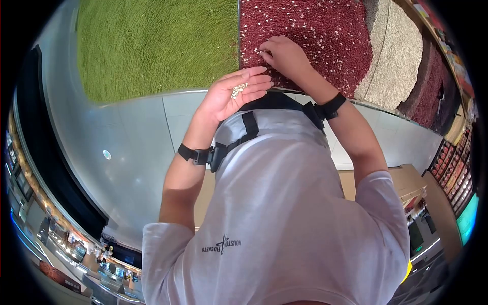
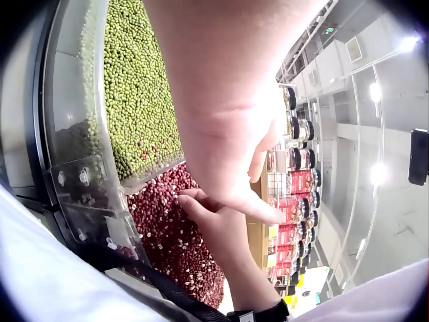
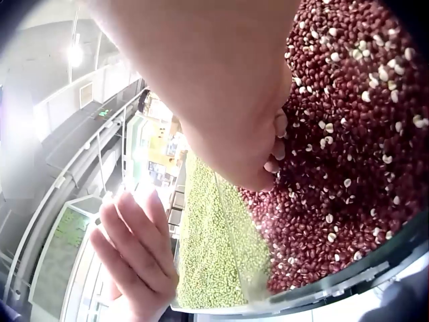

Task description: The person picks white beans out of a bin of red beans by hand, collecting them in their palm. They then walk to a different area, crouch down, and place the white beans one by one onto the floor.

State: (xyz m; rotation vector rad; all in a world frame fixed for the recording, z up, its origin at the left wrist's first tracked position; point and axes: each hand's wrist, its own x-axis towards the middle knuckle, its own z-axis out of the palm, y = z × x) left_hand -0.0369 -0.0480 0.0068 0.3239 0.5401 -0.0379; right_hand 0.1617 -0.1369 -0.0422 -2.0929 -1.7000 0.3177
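Observation:
My left hand (image 1: pixel 231 94) is palm up with fingers extended, in front of the bin edge. A small heap of white grains (image 1: pixel 238 91) lies on its palm and finger bases. To its right, my right hand (image 1: pixel 288 57) reaches down over dark red beans (image 1: pixel 325 30) with white grains scattered among them. In the left wrist view the right hand's thumb and forefinger (image 2: pixel 194 203) come together just over the red beans, a pale grain showing at their tips. The curled fingers (image 3: pixel 275 151) hide that pinch in the right wrist view.
Left of a clear divider (image 1: pixel 239 35) are green beans (image 1: pixel 157 46). Pale grains (image 1: pixel 396 56) and more dark red beans (image 1: pixel 429 84) fill bins at right. A clear bin wall (image 2: pixel 87 181) rises at the near edge. Lidded jars (image 2: pixel 295 208) stand beyond.

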